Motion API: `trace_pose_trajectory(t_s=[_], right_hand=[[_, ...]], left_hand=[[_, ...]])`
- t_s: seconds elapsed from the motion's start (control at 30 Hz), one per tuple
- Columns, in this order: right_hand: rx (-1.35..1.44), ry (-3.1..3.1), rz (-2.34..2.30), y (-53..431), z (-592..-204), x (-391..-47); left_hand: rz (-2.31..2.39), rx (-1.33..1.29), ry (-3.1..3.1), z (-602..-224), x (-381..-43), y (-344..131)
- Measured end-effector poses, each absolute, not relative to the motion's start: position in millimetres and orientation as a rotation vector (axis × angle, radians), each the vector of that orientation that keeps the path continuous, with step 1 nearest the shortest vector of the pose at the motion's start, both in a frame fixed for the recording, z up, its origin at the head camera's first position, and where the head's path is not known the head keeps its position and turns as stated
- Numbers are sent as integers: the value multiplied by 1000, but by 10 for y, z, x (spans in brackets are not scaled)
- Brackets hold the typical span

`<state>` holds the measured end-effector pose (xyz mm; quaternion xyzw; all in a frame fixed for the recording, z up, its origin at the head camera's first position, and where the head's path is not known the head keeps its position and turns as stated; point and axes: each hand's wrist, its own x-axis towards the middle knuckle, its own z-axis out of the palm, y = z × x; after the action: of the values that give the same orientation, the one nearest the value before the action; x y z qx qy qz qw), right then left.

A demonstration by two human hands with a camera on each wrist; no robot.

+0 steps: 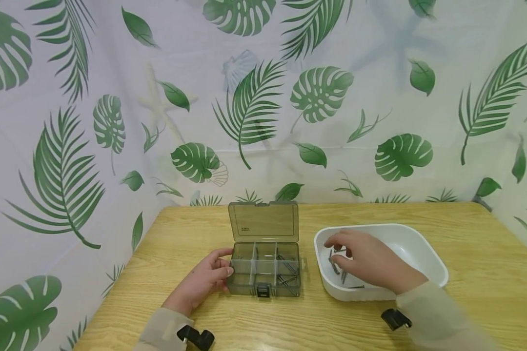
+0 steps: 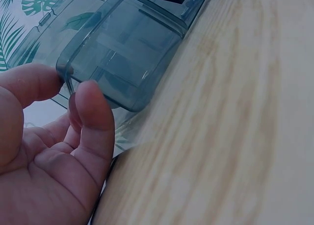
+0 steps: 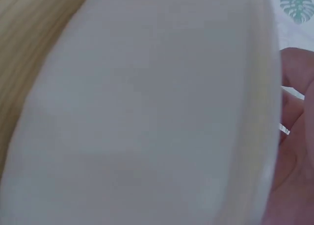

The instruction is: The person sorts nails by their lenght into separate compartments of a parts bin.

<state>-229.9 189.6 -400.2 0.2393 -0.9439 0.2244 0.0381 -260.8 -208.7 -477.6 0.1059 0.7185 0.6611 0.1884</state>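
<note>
A grey see-through plastic compartment box [image 1: 242,286] stands on the table with its lid [image 1: 265,222] tipped up at the back. My left hand [image 1: 204,277] grips its left side between thumb and fingers, as the left wrist view also shows with the box wall [image 2: 132,95]. Several thin metal pieces, like screws or nails [image 1: 287,281], lie in the right-hand compartments. Over the left part of a white plastic basin [image 1: 404,243] hovers my right hand [image 1: 369,257], its fingers bent loosely above more such metal pieces [image 1: 333,263]. The basin wall [image 3: 147,112] hides most of that hand in the right wrist view.
The wooden table [image 1: 263,326] carries both containers, with the box left of the basin and a narrow gap between them. A leaf-patterned cloth [image 1: 263,122] hangs behind the table and along its sides. Each forearm wears a black strap mount [image 1: 395,319].
</note>
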Motion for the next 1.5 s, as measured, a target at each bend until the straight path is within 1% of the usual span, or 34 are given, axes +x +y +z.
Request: trace_pose_trajectory(t_s=[0.2, 0.47, 0.73, 1.03, 1.5], right_hand=[[712, -2925, 620, 2181, -4002, -2294], [635, -2991, 564, 2545, -4108, -2347], [668, -3006, 564, 2760, -4203, -2379], [627, -3117, 562, 2860, -4295, -2426], [638, -3181, 523, 2838, -4385, -2477]], left_hand=[[1865, 298, 2019, -4784, -2609, -2092], [1866, 300, 2015, -4786, -2616, -2097], [1865, 299, 2014, -4771, -2616, -2101], [1868, 298, 2012, -4781, -2615, -2097], [1872, 295, 2016, -4774, -2604, -2088]])
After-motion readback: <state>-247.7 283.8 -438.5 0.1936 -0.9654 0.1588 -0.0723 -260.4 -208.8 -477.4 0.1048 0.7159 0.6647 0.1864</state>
